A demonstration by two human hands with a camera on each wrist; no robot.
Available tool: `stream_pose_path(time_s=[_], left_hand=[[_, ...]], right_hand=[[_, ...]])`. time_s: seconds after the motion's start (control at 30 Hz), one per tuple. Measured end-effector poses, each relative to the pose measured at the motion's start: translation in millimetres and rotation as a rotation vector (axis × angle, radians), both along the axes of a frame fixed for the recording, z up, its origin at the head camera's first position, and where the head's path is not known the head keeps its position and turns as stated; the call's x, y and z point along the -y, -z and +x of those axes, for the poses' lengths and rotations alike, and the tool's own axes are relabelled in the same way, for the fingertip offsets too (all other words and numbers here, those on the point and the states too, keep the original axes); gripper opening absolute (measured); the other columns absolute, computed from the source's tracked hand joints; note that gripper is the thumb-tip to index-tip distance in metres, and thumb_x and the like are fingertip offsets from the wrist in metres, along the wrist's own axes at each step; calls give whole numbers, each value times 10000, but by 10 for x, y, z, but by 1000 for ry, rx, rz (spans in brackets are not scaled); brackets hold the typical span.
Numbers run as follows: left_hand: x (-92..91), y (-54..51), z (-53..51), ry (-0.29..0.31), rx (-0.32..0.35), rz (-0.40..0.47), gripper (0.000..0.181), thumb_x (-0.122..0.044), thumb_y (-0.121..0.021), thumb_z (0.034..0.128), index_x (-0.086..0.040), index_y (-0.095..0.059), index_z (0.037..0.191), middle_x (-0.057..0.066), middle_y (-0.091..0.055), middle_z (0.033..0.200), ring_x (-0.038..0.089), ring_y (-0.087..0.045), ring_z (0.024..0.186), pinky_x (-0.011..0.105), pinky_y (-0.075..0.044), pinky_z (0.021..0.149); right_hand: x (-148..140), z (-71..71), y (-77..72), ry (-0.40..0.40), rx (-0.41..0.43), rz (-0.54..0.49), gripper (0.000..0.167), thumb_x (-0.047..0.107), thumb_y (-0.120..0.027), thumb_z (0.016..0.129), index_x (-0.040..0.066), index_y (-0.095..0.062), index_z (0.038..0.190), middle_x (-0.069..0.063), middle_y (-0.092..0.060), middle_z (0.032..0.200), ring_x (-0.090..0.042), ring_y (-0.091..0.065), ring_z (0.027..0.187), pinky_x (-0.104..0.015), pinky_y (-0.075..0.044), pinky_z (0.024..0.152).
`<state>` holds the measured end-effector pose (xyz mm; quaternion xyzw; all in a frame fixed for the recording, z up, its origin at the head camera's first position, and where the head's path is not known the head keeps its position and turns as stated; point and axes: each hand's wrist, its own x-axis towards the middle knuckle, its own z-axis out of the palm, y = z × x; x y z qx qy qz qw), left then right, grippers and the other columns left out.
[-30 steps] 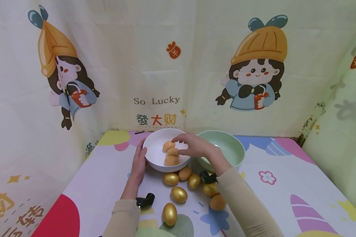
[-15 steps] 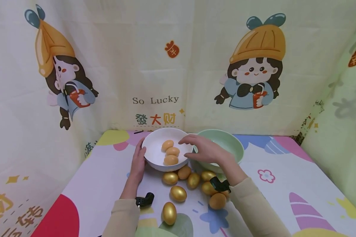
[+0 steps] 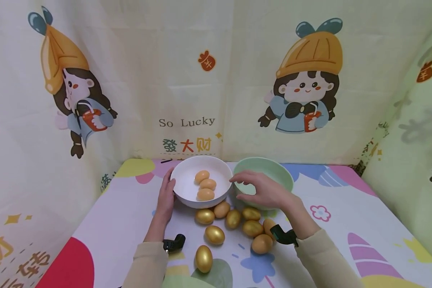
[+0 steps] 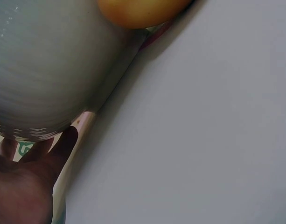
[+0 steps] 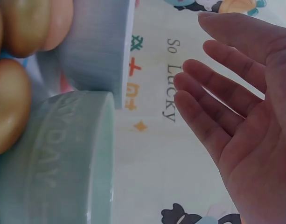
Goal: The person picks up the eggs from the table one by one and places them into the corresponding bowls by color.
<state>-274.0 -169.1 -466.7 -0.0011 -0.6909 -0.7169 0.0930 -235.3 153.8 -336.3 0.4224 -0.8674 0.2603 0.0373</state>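
My left hand [image 3: 165,200] rests against the left outer side of a white bowl [image 3: 180,188], its thumb and fingers touching the wall. In the left wrist view, the fingertips [image 4: 63,142] meet that wall from below. Inside the bowl lie three light brown eggs [image 3: 206,195]. Over the near left part of a green bowl [image 3: 284,180] hovers my right hand [image 3: 261,190], holding nothing. Its fingers are loosely bent and spread in the right wrist view. Several golden eggs [image 3: 214,235] and a few brown eggs [image 3: 262,244] lie on the table before the bowls.
The two bowls stand side by side at the table's back edge. A patterned cloth [image 3: 237,100] hangs behind them. The table's cover [image 3: 338,248] has bright printed shapes. A black wrist camera [image 3: 283,235] sits on the right wrist, close above the eggs.
My right hand has moved right, from above the eggs in the white bowl to above the green bowl, fingers parted. The left hand stays at the white bowl. The view shifts slightly.
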Motion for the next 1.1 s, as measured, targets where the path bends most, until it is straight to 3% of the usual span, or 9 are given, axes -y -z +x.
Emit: stream_pose_path(time_s=[0.23,0.53,0.77,1.0,1.1], left_hand=[[-8,7,5,-5,6,-1,535,-406,-343,1085,-286,-276,1602,-64,-272,1627,230,-340,1434,494,-330,1138],[-17,-24,-11,2,-1,2,534,-403,-350,1085,-286,-280,1601,-76,-280,1622,218,-341,1432,492,-324,1142],[-20,-25,1,-2,13,0,527,-412,-354,1083,-313,-285,1597,-68,-271,1627,229,-338,1434,498,-321,1144],[-10,-20,24,-8,13,1,532,-404,-345,1086,-287,-281,1601,-66,-268,1628,224,-333,1437,487,-316,1148],[-5,-21,23,-8,11,-4,542,-411,-342,1086,-273,-272,1605,-62,-258,1633,224,-315,1450,486,-302,1156]], right_hand=[[-162,134,88,11,26,-17,393,188,-751,924,91,-652,1292,-42,-639,1277,-272,-615,1110,-431,-536,916],[-352,293,106,21,41,-44,408,142,-767,901,109,-647,1289,-34,-634,1277,-237,-614,1111,-437,-536,918],[-433,412,175,36,82,1,375,167,-765,910,142,-665,1271,-5,-637,1274,-229,-617,1131,-446,-527,946],[-471,534,282,-2,139,20,388,120,-750,904,202,-655,1270,65,-634,1246,-209,-609,1109,-419,-516,955],[-492,584,333,-11,142,45,379,147,-773,893,177,-663,1255,49,-644,1227,-186,-606,1099,-406,-512,958]])
